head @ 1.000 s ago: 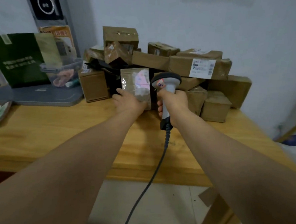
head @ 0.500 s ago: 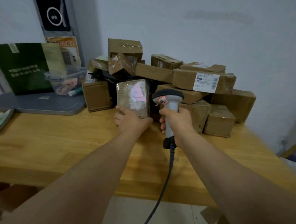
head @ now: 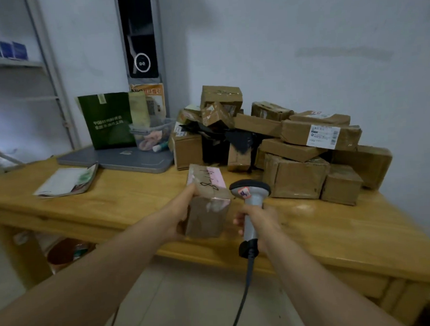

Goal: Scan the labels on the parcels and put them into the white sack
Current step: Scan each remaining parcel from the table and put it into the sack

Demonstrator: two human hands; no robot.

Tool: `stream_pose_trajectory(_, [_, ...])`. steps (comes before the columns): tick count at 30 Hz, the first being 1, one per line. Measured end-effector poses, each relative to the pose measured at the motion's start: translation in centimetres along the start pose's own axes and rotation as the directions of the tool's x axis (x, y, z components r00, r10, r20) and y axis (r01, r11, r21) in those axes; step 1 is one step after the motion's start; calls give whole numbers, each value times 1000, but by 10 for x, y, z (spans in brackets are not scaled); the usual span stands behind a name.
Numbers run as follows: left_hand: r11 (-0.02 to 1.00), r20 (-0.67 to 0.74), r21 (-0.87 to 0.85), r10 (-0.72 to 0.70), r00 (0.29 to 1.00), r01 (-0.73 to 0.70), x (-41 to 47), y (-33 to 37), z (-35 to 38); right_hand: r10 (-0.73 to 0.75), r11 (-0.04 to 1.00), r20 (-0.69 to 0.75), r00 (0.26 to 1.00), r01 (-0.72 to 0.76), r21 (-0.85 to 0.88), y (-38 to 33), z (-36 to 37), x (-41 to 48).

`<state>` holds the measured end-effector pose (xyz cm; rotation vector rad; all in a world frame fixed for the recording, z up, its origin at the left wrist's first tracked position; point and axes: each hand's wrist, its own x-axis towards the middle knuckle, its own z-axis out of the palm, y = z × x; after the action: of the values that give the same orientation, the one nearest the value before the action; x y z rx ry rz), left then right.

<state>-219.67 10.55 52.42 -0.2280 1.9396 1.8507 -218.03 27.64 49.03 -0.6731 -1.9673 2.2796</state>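
Body in view: only a person's two forearms and hands, seen from above.
Left arm: the left forearm (head: 95, 278) is bare along all its visible length.
Right arm: the right forearm (head: 321, 272) is likewise bare up to the wrist.
Hands: the left hand (head: 180, 215) and right hand (head: 261, 221) are bare.
Fine detail: slightly blurred, so nails and small marks cannot be made out.

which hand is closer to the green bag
Left. The left hand, holding a parcel, is nearer the camera than the green bag and to its right; the right hand, gripping the scanner, is farther right.
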Motion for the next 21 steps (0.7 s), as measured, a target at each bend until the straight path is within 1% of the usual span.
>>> stream_pose_trajectory(1, [996, -40, 84, -3, 999, 6, -7, -3, -3, 10, 1000, 11, 1000, -10, 6, 5, 3, -6])
stream_pose_trajectory(2, [987, -114, 159, 37, 993, -18, -11, -5, -5, 18, 1000, 20, 1000, -18, 16, 8, 5, -11])
stream_pose_trajectory(3, [971, -207, 225, 125, 970, -77, -14, -5, -5, 21, 999, 24, 1000, -21, 28, 10, 8, -16])
stream_pose_trajectory(4, [940, -262, 301, 242, 934, -159, -17, -4, -5, 20, 999, 26, 999, -21, 40, 11, 10, -21])
stream_pose_trajectory(5, [877, -276, 421, 366, 889, -230, -18, -1, -4, 18, 999, 25, 1000, -19, 50, 11, 12, -26])
stream_pose_trajectory(6, [788, -256, 562, 456, 852, -253, -16, 2, -1, 16, 998, 21, 1000, -17, 57, 10, 13, -28])
stream_pose_trajectory(8, [599, -212, 782, 520, 827, -176, -13, 8, 5, -2, 998, 5, 1000, 2, 59, 8, 15, -35])
stream_pose_trajectory(9, [522, -214, 847, 506, 836, -99, -11, 9, 8, -12, 998, -8, 1000, 12, 57, 7, 15, -37])
stream_pose_trajectory(11, [396, -263, 916, 476, 839, 62, -6, 10, 13, -14, 998, -12, 1000, 15, 66, 6, 14, -42])
stream_pose_trajectory(12, [353, -290, 928, 484, 826, 119, -6, 11, 16, -6, 997, -1, 1000, 6, 79, 4, 13, -44])
stream_pose_trajectory(14, [342, -329, 925, 493, 806, 168, -5, 15, 20, 11, 993, 29, 1000, -14, 114, 2, 8, -47])
stream_pose_trajectory(15, [350, -331, 922, 484, 810, 168, -5, 17, 20, 15, 991, 47, 999, -21, 131, 2, 6, -48])
stream_pose_trajectory(17, [384, -330, 909, 429, 841, 161, -2, 23, 14, 14, 986, 89, 996, -28, 164, 1, 0, -50])
stream_pose_trajectory(18, [424, -326, 894, 397, 858, 144, -3, 28, 10, 10, 983, 111, 994, -30, 181, 0, -2, -51])
stream_pose_trajectory(19, [486, -319, 866, 356, 878, 118, -5, 31, 3, 8, 979, 136, 991, -35, 201, 0, -4, -52])
stream_pose_trajectory(21, [665, -314, 746, 294, 903, 42, -9, 32, -14, 4, 964, 198, 980, -57, 258, -1, -8, -56])
